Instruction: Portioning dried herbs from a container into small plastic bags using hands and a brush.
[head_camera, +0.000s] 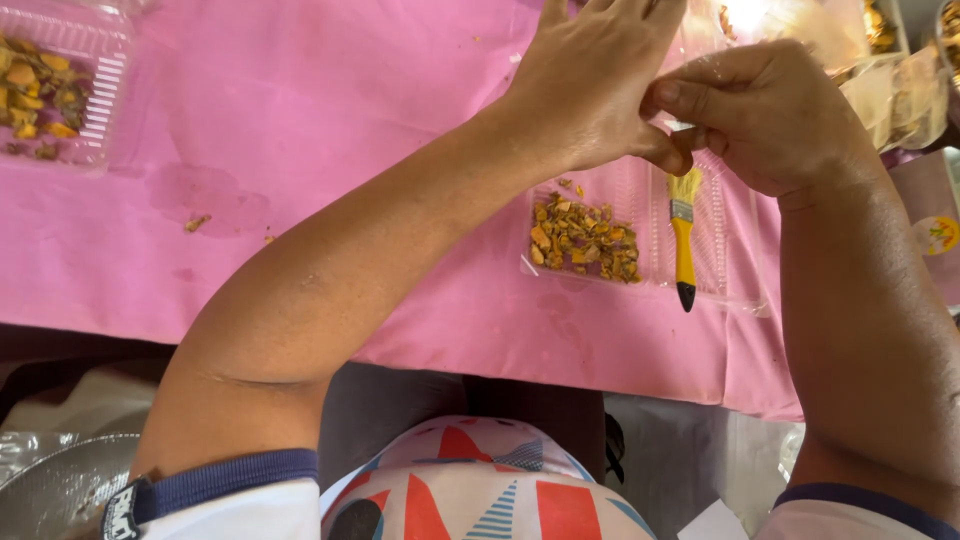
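Observation:
My left hand (590, 80) is raised over the pink tablecloth (330, 150) with its fingers spread upward. The fingertips of my right hand (760, 110) pinch at the base of my left thumb; nothing can be seen between them. Below the hands lies an open clear plastic clamshell box (735, 290). One half holds a heap of yellow-brown dried chunks (582, 240). A small brush with a yellow handle (684, 240) lies in the other half, bristles pointing away from me.
Another clear box (100, 100) with similar yellow chunks sits at the far left. A few crumbs (197, 222) lie on the cloth. More clear packs (890, 70) crowd the far right. The table's near edge runs above my lap.

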